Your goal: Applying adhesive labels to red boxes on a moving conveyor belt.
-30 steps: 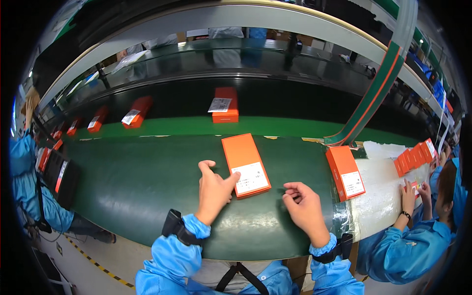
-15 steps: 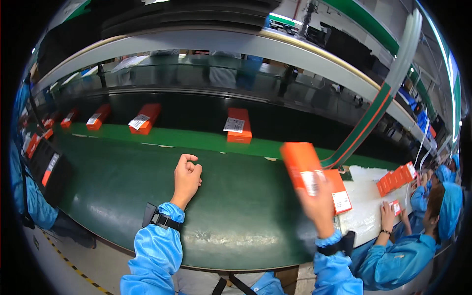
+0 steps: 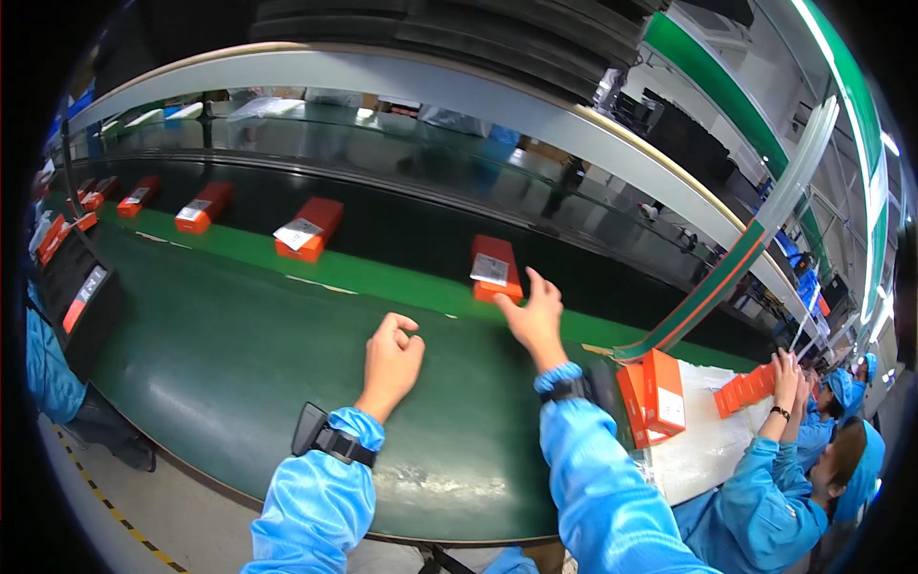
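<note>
My right hand [image 3: 536, 320] is open, thumb and fingers apart, close to the near right corner of an orange box [image 3: 502, 276] on the belt. That box has a white label lying over its near end, and I cannot tell whether the thumb touches it. Loosely curled and with nothing in it, my left hand [image 3: 393, 362] hovers above the green tabletop [image 3: 249, 383]. Two orange boxes lie together beyond my right forearm: one box [image 3: 664, 392] leans over the other box [image 3: 631, 407].
Several more labelled orange boxes [image 3: 311, 230] line the dark belt [image 3: 402, 215] to the left. A green-and-grey post [image 3: 708, 292] rises at the right. Beyond it a co-worker in blue [image 3: 765, 497] handles a row of orange boxes [image 3: 746, 390]. A black bin [image 3: 84, 297] stands far left.
My right hand has let go of an orange box, now with the other at the right, and has moved left to the belt. My left hand stays curled. The view has shifted.
</note>
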Demonstrator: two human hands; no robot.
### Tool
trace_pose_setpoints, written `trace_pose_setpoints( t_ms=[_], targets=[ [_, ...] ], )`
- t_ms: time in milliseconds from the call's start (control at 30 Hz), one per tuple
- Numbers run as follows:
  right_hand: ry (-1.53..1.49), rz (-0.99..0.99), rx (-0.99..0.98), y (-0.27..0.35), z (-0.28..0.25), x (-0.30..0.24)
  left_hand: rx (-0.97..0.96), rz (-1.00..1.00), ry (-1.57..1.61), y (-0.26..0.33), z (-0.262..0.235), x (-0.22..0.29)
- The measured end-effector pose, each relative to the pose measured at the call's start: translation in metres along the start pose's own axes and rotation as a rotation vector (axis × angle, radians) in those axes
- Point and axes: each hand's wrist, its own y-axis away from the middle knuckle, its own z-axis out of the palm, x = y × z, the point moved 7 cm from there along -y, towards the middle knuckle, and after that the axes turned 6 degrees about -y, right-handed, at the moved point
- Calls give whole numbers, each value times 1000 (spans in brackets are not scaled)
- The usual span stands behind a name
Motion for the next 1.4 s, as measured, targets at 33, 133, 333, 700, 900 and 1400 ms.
trace_pose_setpoints(
  t_ms=[33,133,333,700,900,1400],
  targets=[
    [17,-30,135,-10,26,7,2,28,20,1,7,5],
    [283,201,-36,-30,53,35,-1,61,19,3,21,8],
    [157,64,85,31,-10,-3,-38,18,-51,8,3,16],
    [-50,-207,-203,194,-93,-24,-592,106,-88,90,77,69],
    [-374,-332,-323,141,-99,-30,-599,384,-128,83,61,106],
    [-1255,414,-300,144,-76,11,-671,-352,545,91,83,64]
  ],
)
